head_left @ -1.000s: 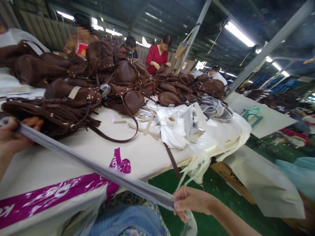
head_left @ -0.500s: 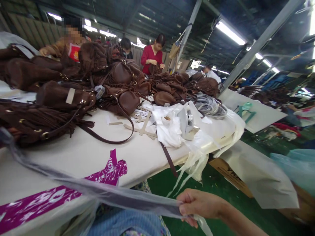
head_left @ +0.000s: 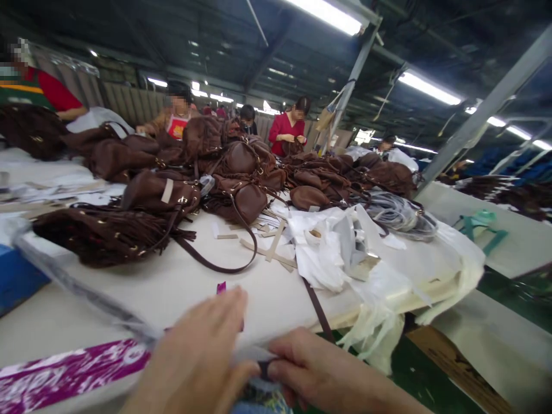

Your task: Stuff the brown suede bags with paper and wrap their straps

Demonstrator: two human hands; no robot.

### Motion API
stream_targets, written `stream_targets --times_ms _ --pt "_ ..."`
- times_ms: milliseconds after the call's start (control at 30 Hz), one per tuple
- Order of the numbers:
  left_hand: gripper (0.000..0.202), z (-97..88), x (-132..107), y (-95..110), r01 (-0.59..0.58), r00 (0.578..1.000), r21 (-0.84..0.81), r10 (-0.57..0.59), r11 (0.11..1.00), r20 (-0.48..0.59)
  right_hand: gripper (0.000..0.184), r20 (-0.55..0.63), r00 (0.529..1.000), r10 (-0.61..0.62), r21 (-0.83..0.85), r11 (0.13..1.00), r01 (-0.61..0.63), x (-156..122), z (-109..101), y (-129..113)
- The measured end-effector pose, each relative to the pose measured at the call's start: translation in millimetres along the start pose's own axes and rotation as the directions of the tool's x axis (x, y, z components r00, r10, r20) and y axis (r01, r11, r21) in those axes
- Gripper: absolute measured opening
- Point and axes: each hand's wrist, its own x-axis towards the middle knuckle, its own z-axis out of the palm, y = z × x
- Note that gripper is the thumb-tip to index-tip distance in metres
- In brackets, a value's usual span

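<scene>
My right hand (head_left: 321,368) pinches the end of a dark strap in clear plastic wrap at the front edge of the table. The wrapped strap (head_left: 92,296) runs away to the left, over the tabletop; its middle is hidden behind my left hand (head_left: 196,351). That hand lies over the strap with its fingers stretched out and its thumb close to the right fingertips. It is a little blurred. Beyond the strap is a dark brown fringed bag (head_left: 103,233) with metal rings, lying on its side. Purple printed tape (head_left: 81,371) lies under and beside the strap.
A pile of brown bags (head_left: 241,158) covers the far side of the white table (head_left: 207,236). Torn white plastic (head_left: 319,244) and coiled grey strips (head_left: 397,215) lie to the right. A blue box edge (head_left: 19,276) shows at left. Several people stand behind the pile.
My left hand has come into view over the strap. My right hand has moved left and up with the strap's end. The view has turned left.
</scene>
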Motion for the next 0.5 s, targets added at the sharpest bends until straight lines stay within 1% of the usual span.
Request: stream_targets --times_ms 33,67,100,133,167,200,267,333,400,467,500 --pt "0.065 10.4 2 15 -0.035 0.982 0.009 0.033 0.999 0.184 0.018 -0.037 0.998 -0.049 -0.067 0.997 0.047 4 3 -4" --pt "0.064 19.1 4 26 -0.015 0.947 0.034 0.003 0.999 0.320 0.020 -0.062 0.994 -0.085 -0.122 0.990 0.077 8 5 -7" --pt "0.063 25.2 5 33 0.003 0.911 0.055 -0.025 0.998 0.411 0.022 -0.073 0.992 -0.099 -0.153 0.984 0.087 11 6 -9" --pt "0.060 28.2 4 36 0.025 0.891 0.071 -0.054 0.997 0.450 0.023 -0.068 0.994 -0.088 -0.162 0.984 0.076 12 7 -9" --pt "0.056 28.2 3 35 0.039 0.892 0.077 -0.069 0.996 0.447 0.024 -0.052 0.996 -0.067 -0.160 0.985 0.058 14 7 -10" --pt "0.049 25.2 1 31 0.044 0.903 0.072 -0.070 0.996 0.424 0.024 -0.052 0.997 -0.051 -0.162 0.986 0.042 15 7 -10" --pt "0.032 12.3 0 19 0.041 0.912 0.037 -0.053 0.998 0.406 0.023 -0.053 0.997 -0.052 -0.142 0.989 0.044 16 5 -13" --pt "0.022 -5.7 4 5 0.031 0.891 -0.040 -0.009 0.999 0.454 0.021 0.026 0.999 -0.047 -0.028 0.998 0.047 18 1 -17" --pt "0.021 -23.7 11 -12 0.012 0.863 -0.146 0.064 0.989 0.502 0.017 0.149 0.988 -0.027 0.135 0.991 0.007 19 -7 -18" --pt "0.023 -37.2 17 -34 0.012 0.860 -0.208 0.096 0.978 0.501 0.013 0.225 0.974 -0.004 0.219 0.975 -0.047 17 -20 -13" --pt "0.023 -41.3 18 -47 0.039 0.867 -0.219 0.076 0.975 0.492 0.012 0.232 0.973 0.011 0.216 0.974 -0.063 14 -28 -9"
